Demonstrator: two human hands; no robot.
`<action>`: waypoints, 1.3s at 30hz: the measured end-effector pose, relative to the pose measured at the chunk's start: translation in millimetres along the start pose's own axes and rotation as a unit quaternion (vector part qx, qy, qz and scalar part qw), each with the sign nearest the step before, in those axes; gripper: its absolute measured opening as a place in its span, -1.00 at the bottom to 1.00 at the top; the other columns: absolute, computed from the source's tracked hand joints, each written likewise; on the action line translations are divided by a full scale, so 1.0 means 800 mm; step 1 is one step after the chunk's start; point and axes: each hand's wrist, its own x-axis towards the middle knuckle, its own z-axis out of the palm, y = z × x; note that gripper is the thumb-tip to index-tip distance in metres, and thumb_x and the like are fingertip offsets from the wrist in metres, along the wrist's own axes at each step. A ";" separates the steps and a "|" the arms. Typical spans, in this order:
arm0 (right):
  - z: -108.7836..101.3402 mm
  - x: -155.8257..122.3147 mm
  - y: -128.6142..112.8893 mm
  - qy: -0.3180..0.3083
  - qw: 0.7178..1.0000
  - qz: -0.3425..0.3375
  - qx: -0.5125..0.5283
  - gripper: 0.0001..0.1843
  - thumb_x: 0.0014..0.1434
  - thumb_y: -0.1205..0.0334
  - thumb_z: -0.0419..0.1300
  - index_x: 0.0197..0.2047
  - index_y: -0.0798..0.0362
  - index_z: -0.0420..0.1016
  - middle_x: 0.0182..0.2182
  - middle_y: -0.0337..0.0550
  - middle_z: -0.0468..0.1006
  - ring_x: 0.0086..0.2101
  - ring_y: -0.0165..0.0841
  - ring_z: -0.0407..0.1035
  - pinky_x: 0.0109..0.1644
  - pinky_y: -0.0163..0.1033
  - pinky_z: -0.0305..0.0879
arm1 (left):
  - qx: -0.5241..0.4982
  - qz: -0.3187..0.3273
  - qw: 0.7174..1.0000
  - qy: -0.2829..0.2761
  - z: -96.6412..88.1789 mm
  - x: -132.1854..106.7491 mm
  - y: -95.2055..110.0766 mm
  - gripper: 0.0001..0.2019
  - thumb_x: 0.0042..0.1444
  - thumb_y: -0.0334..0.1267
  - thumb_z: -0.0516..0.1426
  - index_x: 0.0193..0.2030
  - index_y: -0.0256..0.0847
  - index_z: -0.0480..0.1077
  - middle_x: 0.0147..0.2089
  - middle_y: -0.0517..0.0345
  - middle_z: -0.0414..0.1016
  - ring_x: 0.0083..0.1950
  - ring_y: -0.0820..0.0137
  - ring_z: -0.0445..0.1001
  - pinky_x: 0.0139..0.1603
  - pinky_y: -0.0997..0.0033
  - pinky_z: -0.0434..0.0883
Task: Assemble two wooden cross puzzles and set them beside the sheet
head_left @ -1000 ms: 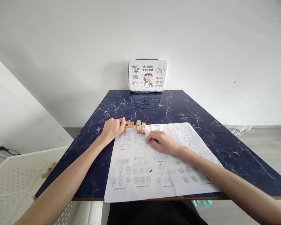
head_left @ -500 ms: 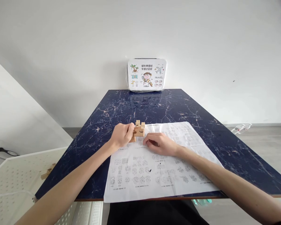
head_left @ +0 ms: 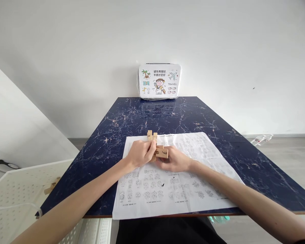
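Sheet point(head_left: 178, 178) on table point(head_left: 188, 115), blocks point(head_left: 149, 136) seemingly on its far edge, case point(head_left: 159, 81) behind, basket point(head_left: 17, 189) to the left

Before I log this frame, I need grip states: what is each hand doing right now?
Left hand: closed, holding the marked wooden piece.
Right hand: curled against it; whether it grips cannot be told.

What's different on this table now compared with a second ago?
The left hand, holding a wooden piece, has moved rightward and nearer the person, bringing it to the right hand; whether that hand grips it is unclear. The small wooden blocks, printed sheet and white case stayed put.
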 end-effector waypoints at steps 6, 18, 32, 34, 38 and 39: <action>0.004 0.001 0.004 0.038 0.999 0.030 0.002 -0.87 0.18 0.31 0.14 -0.38 0.00 0.24 -0.52 -0.36 0.30 -0.53 -0.47 0.13 -0.46 -0.28 0.09 | -0.074 -0.035 0.997 0.014 0.000 0.006 -0.003 -0.45 0.54 -0.04 -0.14 -0.54 -0.16 0.14 -0.60 0.24 0.29 -0.59 0.47 0.23 -0.50 0.40 0.14; 0.001 0.002 0.003 0.043 0.997 0.060 0.000 -0.81 0.30 0.17 0.10 -0.35 0.02 0.30 -0.51 -0.33 0.29 -0.51 -0.44 0.11 -0.42 -0.26 0.08 | -0.167 -0.074 0.981 0.069 0.006 0.004 -0.002 -0.52 0.57 -0.01 -0.19 -0.39 -0.14 0.19 -0.49 0.23 0.34 -0.49 0.44 0.32 -0.41 0.39 0.24; -0.013 -0.004 0.010 0.066 0.982 0.117 0.134 -0.58 0.46 -0.04 0.08 -0.37 0.03 0.44 -0.46 -0.23 0.47 -0.45 -0.38 0.28 -0.31 -0.22 0.21 | -0.215 -0.152 0.959 0.102 -0.006 0.008 -0.014 -0.53 0.55 0.03 -0.17 -0.41 -0.12 0.09 -0.53 0.29 0.14 -0.53 0.45 0.16 -0.47 0.39 0.17; -0.014 -0.005 0.011 0.075 0.975 0.117 0.172 -0.58 0.44 -0.05 0.11 -0.37 0.04 0.44 -0.46 -0.22 0.47 -0.46 -0.38 0.28 -0.31 -0.21 0.21 | -0.186 -0.148 0.969 0.075 -0.004 0.008 -0.020 -0.54 0.55 0.02 -0.17 -0.39 -0.12 0.11 -0.50 0.29 0.14 -0.50 0.44 0.19 -0.44 0.38 0.18; -0.022 -0.011 0.015 0.103 0.965 0.121 0.207 -0.59 0.42 -0.02 0.13 -0.41 0.04 0.43 -0.49 -0.23 0.44 -0.49 -0.39 0.24 -0.35 -0.22 0.17 | -0.126 -0.128 0.983 0.039 -0.004 0.007 -0.025 -0.54 0.55 0.04 -0.18 -0.37 -0.13 0.13 -0.46 0.26 0.23 -0.45 0.41 0.28 -0.37 0.35 0.20; -0.024 -0.013 0.017 0.112 0.963 0.124 0.209 -0.59 0.41 -0.01 0.14 -0.42 0.04 0.43 -0.50 -0.23 0.43 -0.49 -0.38 0.24 -0.35 -0.22 0.18 | -0.123 -0.125 0.984 0.028 -0.005 0.007 -0.026 -0.53 0.55 0.05 -0.19 -0.37 -0.13 0.13 -0.46 0.26 0.23 -0.46 0.42 0.28 -0.38 0.35 0.20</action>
